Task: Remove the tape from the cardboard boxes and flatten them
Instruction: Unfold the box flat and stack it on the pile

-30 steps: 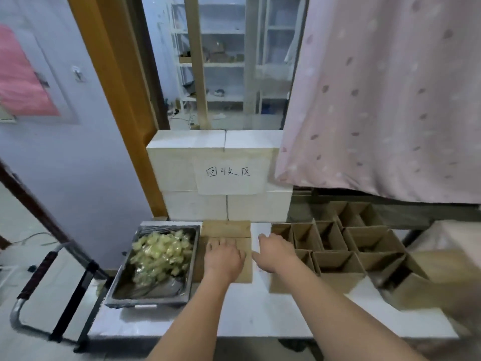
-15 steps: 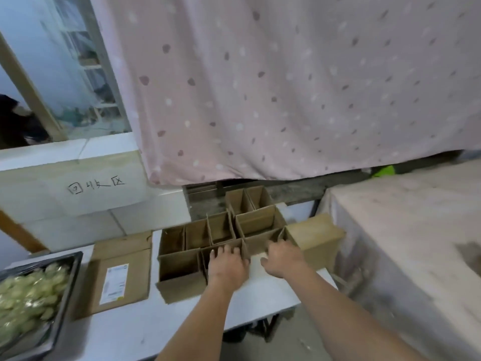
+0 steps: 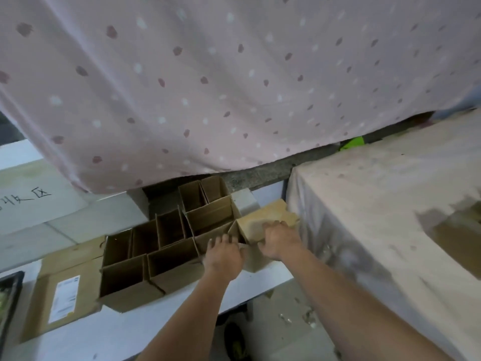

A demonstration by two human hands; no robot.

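- The closed cardboard box [image 3: 263,222] sits tilted at the right end of the white table [image 3: 109,332], just beside the cloth-covered surface [image 3: 377,204] and touching the cluster of open boxes [image 3: 166,246].
- The right hand [image 3: 279,241] lies on the near top edge of the closed box, fingers bent over the corner; whether they clamp the box or only rest on it cannot be determined.
- The left hand [image 3: 223,255] is spread, fingers fairly straight, across the rim of an open box where it meets the closed box. It grasps nothing that can be seen.
- Step in hand, as judged: take the closed box out of the group for tape removal.
- Procedure: grip two opposite faces of the closed box, lift it straight up, and steady the neighbouring open box with the left hand so that the cluster does not shift. Set it on a bare part of the table, then locate the tape seam.
- A flattened box [image 3: 59,295] with a white label lies at the left; stack finished boxes there.
- Not visible: any tape on the closed box, which is blurred, and its underside.
- The metal tray [image 3: 10,306] is cut off at the left edge. The spotted curtain [image 3: 234,82] hides the wall behind the boxes.
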